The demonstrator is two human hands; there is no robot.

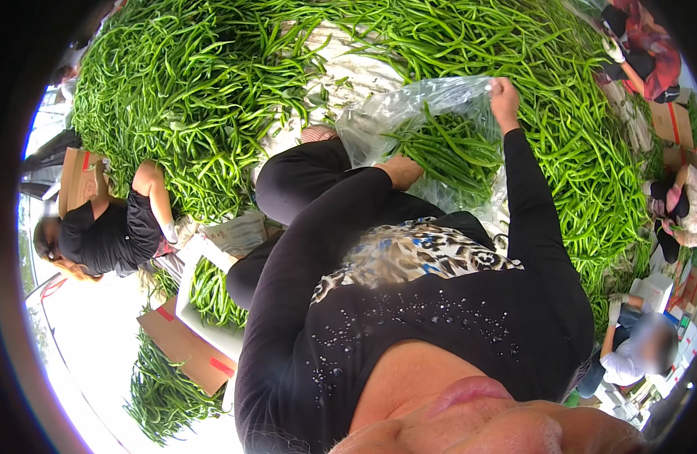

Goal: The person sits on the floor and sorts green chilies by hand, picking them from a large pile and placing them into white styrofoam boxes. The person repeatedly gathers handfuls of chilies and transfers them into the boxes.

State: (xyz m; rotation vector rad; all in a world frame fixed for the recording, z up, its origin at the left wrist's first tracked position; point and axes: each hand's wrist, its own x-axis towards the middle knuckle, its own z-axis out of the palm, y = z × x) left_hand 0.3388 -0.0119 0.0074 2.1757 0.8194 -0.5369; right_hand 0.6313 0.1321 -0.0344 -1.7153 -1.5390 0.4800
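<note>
Countless green chili peppers (212, 98) lie heaped across the ground ahead. Between the arms sits a clear plastic bag (409, 106), partly filled with peppers. Right hand (504, 97) is closed on the bag's upper rim, holding it up. Left hand (403, 170) is at the bag's lower mouth, touching the peppers inside; its grip cannot be determined.

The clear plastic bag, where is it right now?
In the head view the clear plastic bag sits upper centre, partly filled with green peppers, its rim pinched by the right hand, the left hand at its mouth.
</note>
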